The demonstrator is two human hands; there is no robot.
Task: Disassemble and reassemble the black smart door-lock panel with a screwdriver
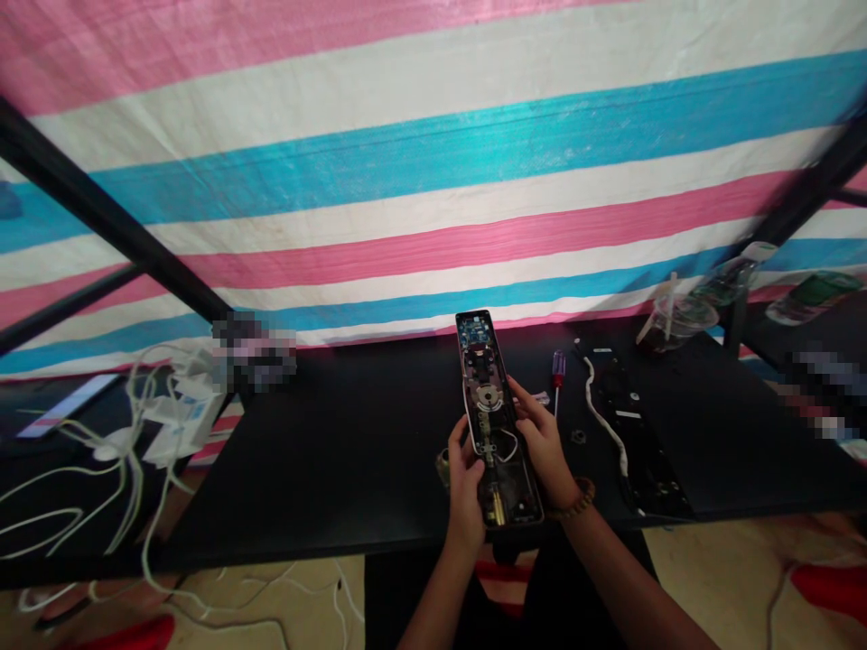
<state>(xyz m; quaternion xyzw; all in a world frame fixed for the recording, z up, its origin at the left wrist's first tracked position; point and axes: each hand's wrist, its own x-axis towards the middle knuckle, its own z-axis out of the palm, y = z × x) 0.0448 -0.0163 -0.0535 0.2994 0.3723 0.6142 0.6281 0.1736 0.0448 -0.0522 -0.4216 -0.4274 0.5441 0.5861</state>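
Observation:
An opened, long, narrow electronic device [489,396] with a black housing is held up over the front of the table, its inside facing me. A blue circuit board shows at its far end, a round metal part in the middle, a thin white wire and a brass-coloured part nearer me. My left hand [466,483] grips its left side, thumb on the edge. My right hand [544,444] is closed on its right side. Right of it lie a screwdriver [558,368] with a red and blue handle and a small metal part [578,436].
A white-wrapped cable [606,417] lies beside a long black panel [647,451] on the black table [325,451]. A plastic cup [677,323] with a straw and a clear bottle [728,275] stand at the back right. Tangled white cables [135,460] are at left; a striped sheet [433,162] hangs behind.

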